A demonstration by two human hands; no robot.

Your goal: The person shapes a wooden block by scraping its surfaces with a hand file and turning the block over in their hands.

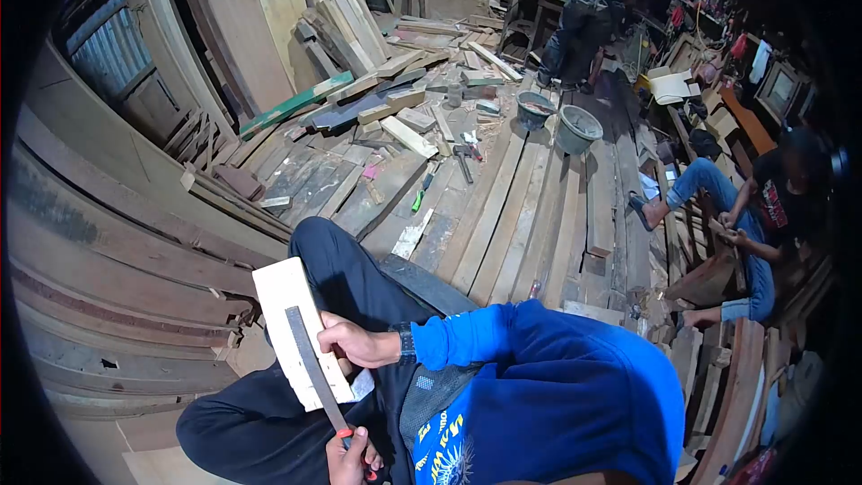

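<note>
A pale wooden block (277,305) rests across my crossed legs, tilted, with its broad face up. Flat along that face lies a long dark metal file (312,368) with a red and dark handle. My left hand (359,343), with a dark band at the wrist, is closed on the block's right edge, beside the file. Lower down, my right hand (350,460) is wrapped round the file's handle, near the bottom of the view. A small whitish piece (362,384) shows by the block's lower right corner.
Scrap wood (409,136) and a hammer (463,164) lie on the plank floor ahead, near two buckets (577,130). One person (790,198) sits at the right holding something small; another (588,13) stands bent at the back. Boards line the left wall.
</note>
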